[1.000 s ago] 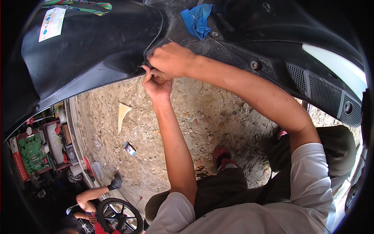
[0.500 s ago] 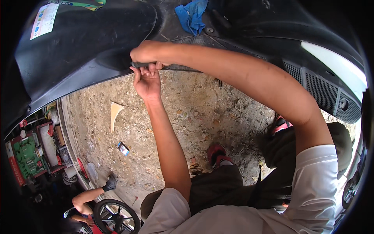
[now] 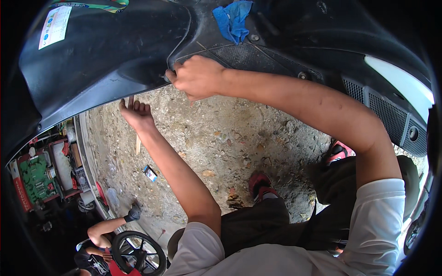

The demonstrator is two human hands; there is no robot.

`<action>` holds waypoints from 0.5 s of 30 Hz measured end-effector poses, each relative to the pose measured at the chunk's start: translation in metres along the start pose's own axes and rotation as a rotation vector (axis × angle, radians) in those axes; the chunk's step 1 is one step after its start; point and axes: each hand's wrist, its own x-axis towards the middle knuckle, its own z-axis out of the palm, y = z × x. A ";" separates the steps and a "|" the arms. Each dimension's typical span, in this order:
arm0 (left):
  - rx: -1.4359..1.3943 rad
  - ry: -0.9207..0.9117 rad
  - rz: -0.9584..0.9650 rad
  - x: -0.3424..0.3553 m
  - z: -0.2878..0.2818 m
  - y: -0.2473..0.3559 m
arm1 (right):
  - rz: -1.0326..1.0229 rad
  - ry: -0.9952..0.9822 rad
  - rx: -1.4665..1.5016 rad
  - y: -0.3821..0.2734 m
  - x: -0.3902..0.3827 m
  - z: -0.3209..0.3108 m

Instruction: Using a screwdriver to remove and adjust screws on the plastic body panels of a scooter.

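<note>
1. We had the black panel (image 3: pixel 92 60) in front of us, just beyond both hands, its lower edge curving over the ground (image 3: pixel 230 138).
2. Our left hand (image 3: pixel 137 115) was at that lower edge – index finger and thumb stretched toward it, the other fingers curled loosely, gripping nothing that showed. We could not tell if the fingertips touched it.
3. Our right hand (image 3: pixel 197 77) was bent closed at the panel's lower right corner, thumb and forefinger together; we could not tell whether they pinched anything.
4. On the panel's upper left we had a white label (image 3: pixel 55 27), with a green strap (image 3: pixel 92 5) near its top.
5. Right of the panel ran the floorboard (image 3: pixel 237 55), a crumpled blue cloth (image 3: pixel 234 23) on it.
6. Below the panel, on the ground, lay a pale piece (image 3: pixel 138 145) – partly behind our left forearm – and a small packet (image 3: pixel 150 173).
7. Farther below the panel we saw a tool tray (image 3: pixel 37 179) and a co-worker (image 3: pixel 94 257) beside a black wheel (image 3: pixel 161 257).
</note>
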 end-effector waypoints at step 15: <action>-0.378 -0.455 0.303 0.038 0.059 -0.044 | -0.050 0.179 -0.138 0.004 0.011 0.008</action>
